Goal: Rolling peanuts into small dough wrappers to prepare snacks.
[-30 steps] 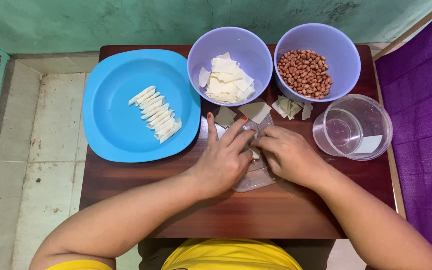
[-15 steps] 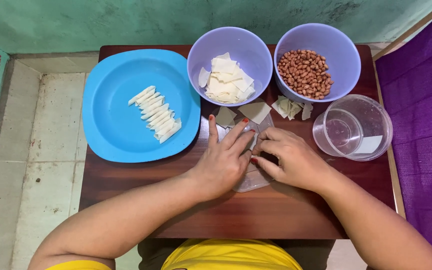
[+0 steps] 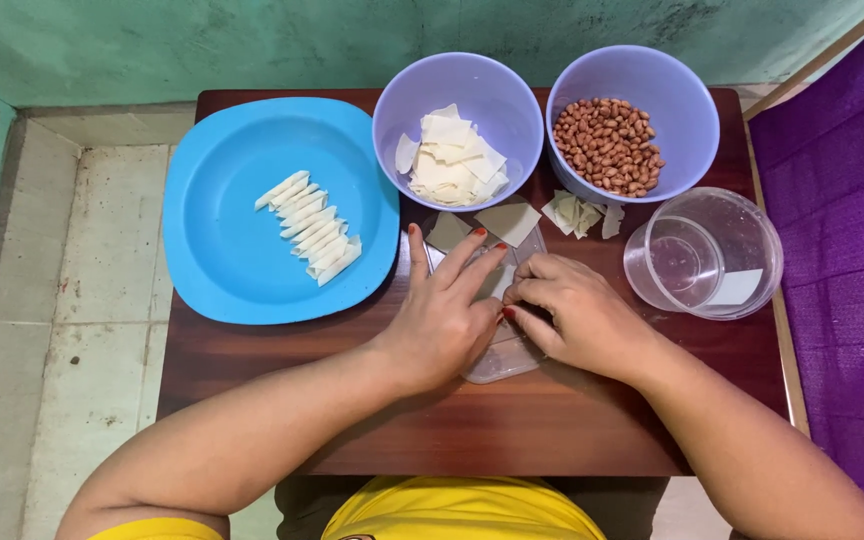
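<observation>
Head camera view, looking straight down: a person seated at a small dark brown wooden table (image 3: 552,430) works with both bare hands over a clear flat plastic lid (image 3: 497,362) lying near the table's middle. The left hand (image 3: 442,320) lies palm down on the lid, fingers spread and nearly flat, red-painted nails pointing toward the far edge. The right hand (image 3: 577,315) sits just beside it, fingers curled inward, their tips meeting the left hand's fingers over a thin pale square dough wrapper (image 3: 497,283); whether the right hand pinches the wrapper or only presses it cannot be made out, as the fingers cover it.

At far left, a large round blue plastic plate (image 3: 222,260) carries a slanted row of small rolled white pastry sticks (image 3: 310,228). Beyond the hands stands a lilac plastic bowl (image 3: 402,100) stacked with cut white wrapper squares (image 3: 449,160), and to its right a second lilac plastic bowl (image 3: 687,110) filled with reddish-brown peanuts (image 3: 607,145). Loose wrapper pieces (image 3: 509,220) lie on the table between the bowls and the hands. At right, a clear round plastic container (image 3: 752,245) rests on the table, well apart from the right hand.
</observation>
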